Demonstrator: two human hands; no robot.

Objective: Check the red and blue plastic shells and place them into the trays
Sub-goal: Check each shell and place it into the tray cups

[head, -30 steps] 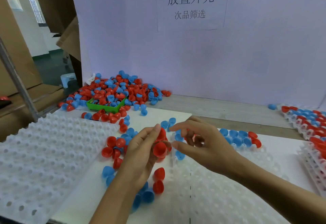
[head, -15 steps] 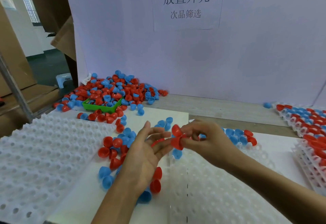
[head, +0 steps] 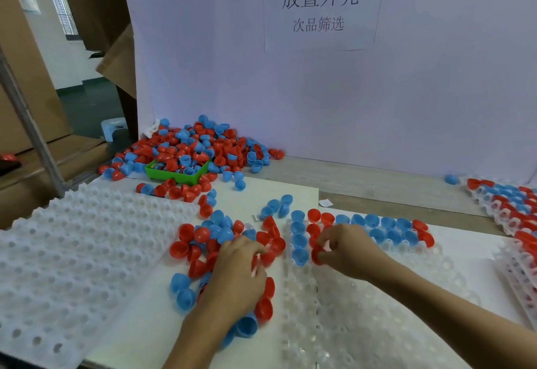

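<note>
At centre right of frame, the clear tray (head: 363, 310) held only its top rows of shells; most pockets stood unfilled. Loose shells (head: 215, 235) lay centre, a large heap (head: 197, 144) upper left. Right hand (head: 348, 249) pinched a red shell (head: 316, 256) over a pocket; left hand (head: 238, 275), fingers curled, rested on loose shells, grasp uncertain.

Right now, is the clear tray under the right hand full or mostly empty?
Mostly empty: the clear tray has shells only along its far rows; near pockets are bare.

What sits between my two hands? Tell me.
In the head view, loose red shells on the white board, between left hand and right hand.
</note>
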